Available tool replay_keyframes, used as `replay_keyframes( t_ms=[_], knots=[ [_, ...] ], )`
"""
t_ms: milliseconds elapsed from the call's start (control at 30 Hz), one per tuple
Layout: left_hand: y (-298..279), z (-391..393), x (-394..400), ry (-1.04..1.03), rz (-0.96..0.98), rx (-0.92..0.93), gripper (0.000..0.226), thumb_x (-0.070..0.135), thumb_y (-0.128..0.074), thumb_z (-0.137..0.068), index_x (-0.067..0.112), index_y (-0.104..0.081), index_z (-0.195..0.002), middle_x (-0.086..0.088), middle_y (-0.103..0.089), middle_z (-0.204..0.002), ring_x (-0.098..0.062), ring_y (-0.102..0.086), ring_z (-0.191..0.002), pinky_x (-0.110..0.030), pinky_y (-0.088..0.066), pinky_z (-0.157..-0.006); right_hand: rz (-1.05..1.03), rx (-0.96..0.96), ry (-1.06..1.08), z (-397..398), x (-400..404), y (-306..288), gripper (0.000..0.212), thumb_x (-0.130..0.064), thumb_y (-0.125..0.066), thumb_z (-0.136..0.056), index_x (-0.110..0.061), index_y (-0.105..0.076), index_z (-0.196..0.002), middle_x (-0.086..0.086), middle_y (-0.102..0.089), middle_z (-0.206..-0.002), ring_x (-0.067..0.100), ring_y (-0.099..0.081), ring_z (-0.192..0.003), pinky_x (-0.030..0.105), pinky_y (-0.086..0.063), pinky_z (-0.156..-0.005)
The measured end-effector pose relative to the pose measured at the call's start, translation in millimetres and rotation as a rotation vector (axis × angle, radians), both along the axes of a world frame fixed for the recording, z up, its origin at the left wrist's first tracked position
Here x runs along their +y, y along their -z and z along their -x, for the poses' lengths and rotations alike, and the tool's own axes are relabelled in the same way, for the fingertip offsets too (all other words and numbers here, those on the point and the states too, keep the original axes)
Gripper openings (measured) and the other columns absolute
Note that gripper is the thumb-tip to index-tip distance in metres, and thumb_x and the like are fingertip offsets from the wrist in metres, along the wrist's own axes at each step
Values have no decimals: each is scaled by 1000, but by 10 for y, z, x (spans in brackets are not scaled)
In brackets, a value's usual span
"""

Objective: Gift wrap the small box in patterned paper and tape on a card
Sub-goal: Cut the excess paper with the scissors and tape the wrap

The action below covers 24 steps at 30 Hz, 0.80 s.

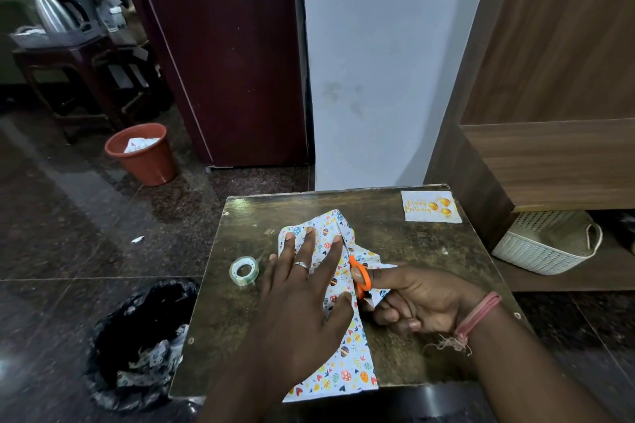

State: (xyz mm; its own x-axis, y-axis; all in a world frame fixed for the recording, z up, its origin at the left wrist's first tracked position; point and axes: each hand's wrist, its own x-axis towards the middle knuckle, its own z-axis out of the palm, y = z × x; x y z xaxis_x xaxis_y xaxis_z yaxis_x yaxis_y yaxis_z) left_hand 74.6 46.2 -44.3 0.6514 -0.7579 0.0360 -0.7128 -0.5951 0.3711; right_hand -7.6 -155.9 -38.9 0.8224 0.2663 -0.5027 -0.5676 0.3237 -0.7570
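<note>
Trimming patterned paper [338, 292] on bench [429, 251]. Left hand [302, 292] flat, fingers straight, pressing paper over box (hidden). Right hand [417, 299] gripping orange scissors [360, 280]. Best kept taut, cut straight beside fingers. Card [431, 207] far corner; tape [244, 271] left.

Patterned paper [338, 288] flat on table; card [431, 206] far corner
</note>
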Motion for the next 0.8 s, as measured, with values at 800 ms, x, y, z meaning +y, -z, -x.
replay_keyframes(
  t_ms=[800],
  knots=[
    [-15,1,12,-6,18,20,77,66,-15,-82,57,-5,-158,16,15,-170,-2,40,-145,-42,13,-126,46,-10,-17,-144,-48,27,33,-44,-87,-72,-20,-70,-88,2,-53,-78,5,-39,-50,13,-26,-33]
  ],
)
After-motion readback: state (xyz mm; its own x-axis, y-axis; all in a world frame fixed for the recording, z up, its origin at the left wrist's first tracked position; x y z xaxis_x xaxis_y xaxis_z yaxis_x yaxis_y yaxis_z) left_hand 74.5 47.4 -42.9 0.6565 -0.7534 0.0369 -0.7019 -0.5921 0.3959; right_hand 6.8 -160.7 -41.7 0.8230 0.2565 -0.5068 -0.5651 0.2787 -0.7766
